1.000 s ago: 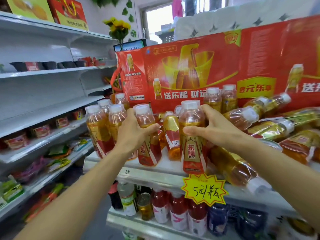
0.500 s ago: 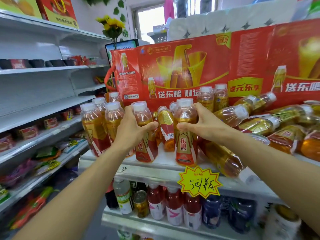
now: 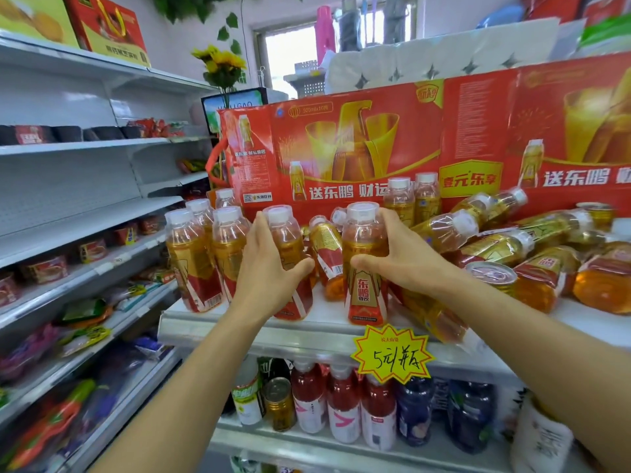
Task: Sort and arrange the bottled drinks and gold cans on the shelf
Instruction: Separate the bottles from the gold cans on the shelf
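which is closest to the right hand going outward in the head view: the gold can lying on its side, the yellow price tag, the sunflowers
1. gold can, just right of the right hand, on the same shelf.
2. yellow price tag, below the hand, on the shelf edge.
3. sunflowers, far off, up and left in the background.

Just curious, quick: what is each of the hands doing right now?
Left hand: grips an upright bottle on the shelf.
Right hand: grips the neighbouring upright bottle.

A small shop: stocked shelves (image 3: 85, 213) left of the fingers, a handwritten price tag (image 3: 392, 356) below them.
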A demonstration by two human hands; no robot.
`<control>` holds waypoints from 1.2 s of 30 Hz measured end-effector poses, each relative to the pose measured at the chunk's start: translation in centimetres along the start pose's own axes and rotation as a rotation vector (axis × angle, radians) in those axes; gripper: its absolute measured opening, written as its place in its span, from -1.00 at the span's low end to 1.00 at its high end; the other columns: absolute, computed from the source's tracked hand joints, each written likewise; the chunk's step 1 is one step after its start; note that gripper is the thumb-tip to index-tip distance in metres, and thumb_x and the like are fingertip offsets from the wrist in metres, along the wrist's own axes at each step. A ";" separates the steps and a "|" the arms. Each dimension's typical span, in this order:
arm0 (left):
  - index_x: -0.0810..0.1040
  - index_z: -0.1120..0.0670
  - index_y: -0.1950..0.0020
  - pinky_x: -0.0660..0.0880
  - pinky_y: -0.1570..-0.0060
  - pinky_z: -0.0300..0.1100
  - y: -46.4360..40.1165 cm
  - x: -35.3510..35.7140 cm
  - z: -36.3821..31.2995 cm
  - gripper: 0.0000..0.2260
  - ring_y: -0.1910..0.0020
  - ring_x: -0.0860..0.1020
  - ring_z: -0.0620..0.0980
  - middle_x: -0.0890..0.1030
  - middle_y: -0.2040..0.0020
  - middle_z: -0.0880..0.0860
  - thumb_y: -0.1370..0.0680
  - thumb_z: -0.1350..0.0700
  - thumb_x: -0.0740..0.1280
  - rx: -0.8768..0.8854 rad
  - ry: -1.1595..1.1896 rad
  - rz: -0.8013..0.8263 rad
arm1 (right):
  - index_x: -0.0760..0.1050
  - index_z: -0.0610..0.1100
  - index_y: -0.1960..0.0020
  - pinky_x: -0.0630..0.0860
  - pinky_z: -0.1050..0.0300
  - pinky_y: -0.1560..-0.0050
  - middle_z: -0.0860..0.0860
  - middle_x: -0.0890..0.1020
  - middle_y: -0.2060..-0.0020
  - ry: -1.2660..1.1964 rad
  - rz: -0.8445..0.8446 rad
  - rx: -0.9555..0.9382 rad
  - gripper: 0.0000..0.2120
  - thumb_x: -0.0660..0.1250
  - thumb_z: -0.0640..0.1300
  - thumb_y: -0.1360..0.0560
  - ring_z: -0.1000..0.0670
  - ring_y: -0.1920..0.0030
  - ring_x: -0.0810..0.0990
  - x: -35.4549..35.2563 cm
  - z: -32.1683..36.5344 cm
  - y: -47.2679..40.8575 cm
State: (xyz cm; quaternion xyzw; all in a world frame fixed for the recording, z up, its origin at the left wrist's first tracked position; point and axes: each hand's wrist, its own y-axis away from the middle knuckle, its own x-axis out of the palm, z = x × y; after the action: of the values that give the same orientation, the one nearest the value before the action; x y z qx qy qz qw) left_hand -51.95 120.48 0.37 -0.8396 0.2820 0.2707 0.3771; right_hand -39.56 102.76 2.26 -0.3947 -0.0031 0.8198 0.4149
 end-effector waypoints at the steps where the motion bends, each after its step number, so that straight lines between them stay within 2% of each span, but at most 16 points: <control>1: -0.23 0.02 -0.59 0.01 -0.48 -0.05 0.6 0.0 -0.5 -0.04 -0.57 -0.07 -0.02 -0.11 -0.60 -0.01 -0.49 -0.17 0.40 0.023 -0.030 -0.007 | 0.03 0.00 -0.53 0.49 0.09 -0.21 0.06 0.41 -0.37 0.041 -0.027 -0.024 -0.19 0.44 0.05 -0.46 0.03 -0.29 0.46 0.0 0.0 0.3; 3: -0.22 0.05 -0.59 -0.10 -0.45 -0.15 1.8 0.0 -1.4 -0.08 -0.56 -0.15 -0.06 -0.16 -0.60 0.00 -0.51 -0.20 0.35 0.081 -0.103 -0.033 | -0.02 0.00 -0.56 0.36 -0.08 -0.38 0.03 0.27 -0.49 0.182 -0.083 -0.062 -0.17 0.38 0.14 -0.48 -0.01 -0.45 0.30 -0.3 0.0 1.2; 5: -0.15 0.06 -0.59 -0.12 -0.48 -0.14 2.8 0.2 -2.4 -0.13 -0.57 -0.15 -0.04 -0.11 -0.60 0.03 -0.52 -0.22 0.30 0.172 -0.183 -0.078 | -0.03 0.01 -0.57 0.24 -0.08 -0.46 0.02 0.14 -0.54 0.341 -0.147 -0.107 -0.22 0.30 0.19 -0.52 -0.01 -0.51 0.14 -0.8 -0.1 2.5; 7: -0.02 0.06 -0.59 -0.07 -0.53 -0.10 3.8 0.6 -3.7 -0.20 -0.57 -0.08 -0.01 0.02 -0.59 0.04 -0.52 -0.24 0.27 0.260 -0.233 -0.121 | 0.04 0.02 -0.56 0.16 -0.01 -0.48 0.03 0.11 -0.55 0.454 -0.201 -0.157 -0.30 0.23 0.20 -0.54 0.00 -0.53 0.08 -1.4 -0.4 4.0; 9: 0.13 0.04 -0.56 -0.01 -0.52 -0.10 5.0 1.1 -5.3 -0.29 -0.55 0.04 -0.03 0.17 -0.55 0.02 -0.52 -0.23 0.27 0.317 -0.202 -0.144 | 0.18 0.00 -0.53 0.15 0.02 -0.45 0.01 0.20 -0.52 0.515 -0.266 -0.212 -0.39 0.23 0.17 -0.56 -0.02 -0.50 0.15 -2.1 -1.0 5.6; 11: 0.26 0.04 -0.51 0.14 -0.49 -0.09 6.1 2.0 -7.0 -0.36 -0.50 0.18 -0.03 0.31 -0.48 0.00 -0.50 -0.21 0.26 0.363 -0.125 -0.148 | 0.35 -0.06 -0.44 0.27 -0.03 -0.40 -0.05 0.37 -0.43 0.540 -0.351 -0.271 -0.50 0.25 0.12 -0.56 -0.08 -0.42 0.32 -3.0 -2.2 7.0; 13: 0.33 0.03 -0.46 0.26 -0.42 -0.05 7.2 3.4 -9.0 -0.41 -0.45 0.26 -0.04 0.37 -0.41 -0.02 -0.49 -0.19 0.27 0.391 -0.046 -0.140 | 0.49 -0.09 -0.31 0.42 -0.06 -0.28 -0.06 0.50 -0.30 0.530 -0.422 -0.315 -0.57 0.24 0.09 -0.52 -0.10 -0.30 0.45 -4.3 -4.0 8.4; 15: 0.36 0.02 -0.43 0.30 -0.38 -0.10 8.1 5.2 -11.1 -0.46 -0.40 0.30 -0.07 0.40 -0.37 -0.04 -0.50 -0.15 0.32 0.404 0.019 -0.125 | 0.54 -0.11 -0.24 0.47 -0.02 -0.21 -0.04 0.55 -0.22 0.501 -0.453 -0.337 -0.60 0.22 0.07 -0.52 -0.09 -0.22 0.50 -6.1 -5.9 9.7; 17: 0.38 0.01 -0.42 0.28 -0.34 -0.21 8.7 7.2 -13.3 -0.47 -0.37 0.32 -0.11 0.40 -0.36 -0.06 -0.49 -0.12 0.34 0.413 0.065 -0.098 | 0.55 -0.11 -0.22 0.49 0.03 -0.18 -0.02 0.56 -0.19 0.482 -0.467 -0.340 -0.63 0.21 0.05 -0.52 -0.06 -0.21 0.51 -8.1 -7.9 10.8; 20: 0.37 -0.01 -0.42 0.30 -0.31 -0.26 9.3 10.4 -16.7 -0.49 -0.34 0.34 -0.15 0.41 -0.34 -0.08 -0.50 -0.10 0.36 0.442 0.092 -0.042 | 0.56 -0.09 -0.21 0.48 0.10 -0.16 0.00 0.57 -0.17 0.476 -0.480 -0.329 -0.67 0.27 0.00 -0.51 -0.02 -0.21 0.50 -11.4 -10.9 12.2; 26: 0.38 -0.03 -0.40 0.22 -0.21 -0.47 10.5 16.4 -22.7 -0.51 -0.28 0.34 -0.19 0.42 -0.30 -0.11 -0.52 -0.13 0.36 0.453 0.119 0.038 | 0.57 -0.08 -0.18 0.49 0.12 -0.12 0.02 0.57 -0.16 0.479 -0.481 -0.278 -0.70 0.26 0.00 -0.50 -0.01 -0.18 0.50 -17.3 -16.8 14.3; 29: 0.35 -0.09 -0.39 0.31 -0.15 -0.43 11.0 19.6 -25.8 -0.52 -0.25 0.37 -0.22 0.41 -0.28 -0.17 -0.51 -0.14 0.36 0.438 0.174 0.095 | 0.57 -0.08 -0.18 0.45 0.14 -0.13 0.01 0.55 -0.17 0.439 -0.511 -0.271 -0.71 0.28 -0.02 -0.50 0.01 -0.19 0.46 -20.1 -19.4 15.5; 31: 0.31 -0.12 -0.41 0.31 -0.18 -0.42 11.2 21.7 -28.0 -0.49 -0.28 0.36 -0.23 0.38 -0.29 -0.20 -0.51 -0.12 0.38 0.417 0.236 0.155 | 0.56 -0.09 -0.19 0.43 0.14 -0.16 0.01 0.54 -0.18 0.374 -0.558 -0.260 -0.71 0.28 -0.06 -0.50 0.01 -0.21 0.45 -22.2 -21.1 15.9; 34: 0.22 -0.07 -0.50 0.35 -0.32 -0.18 10.3 24.9 -31.1 -0.37 -0.38 0.33 -0.12 0.35 -0.41 -0.11 -0.50 -0.14 0.40 0.366 0.265 0.262 | 0.49 -0.09 -0.25 0.44 -0.01 -0.24 -0.02 0.52 -0.19 0.230 -0.630 -0.168 -0.68 0.35 -0.18 -0.51 -0.04 -0.24 0.44 -25.8 -24.2 15.3; 36: 0.16 -0.05 -0.53 0.33 -0.38 -0.05 9.1 26.7 -32.8 -0.27 -0.42 0.31 -0.06 0.31 -0.47 -0.06 -0.47 -0.20 0.41 0.332 0.267 0.337 | 0.39 -0.08 -0.36 0.41 -0.11 -0.30 -0.03 0.45 -0.28 0.171 -0.622 -0.005 -0.58 0.36 -0.17 -0.52 -0.03 -0.31 0.40 -28.0 -26.6 14.2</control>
State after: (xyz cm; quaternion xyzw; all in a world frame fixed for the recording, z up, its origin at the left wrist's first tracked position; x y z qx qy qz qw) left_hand -31.64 82.42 -3.11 -0.7358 0.5056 0.1663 0.4187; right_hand -22.23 65.77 -2.71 -0.4431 -0.0908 0.6177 0.6433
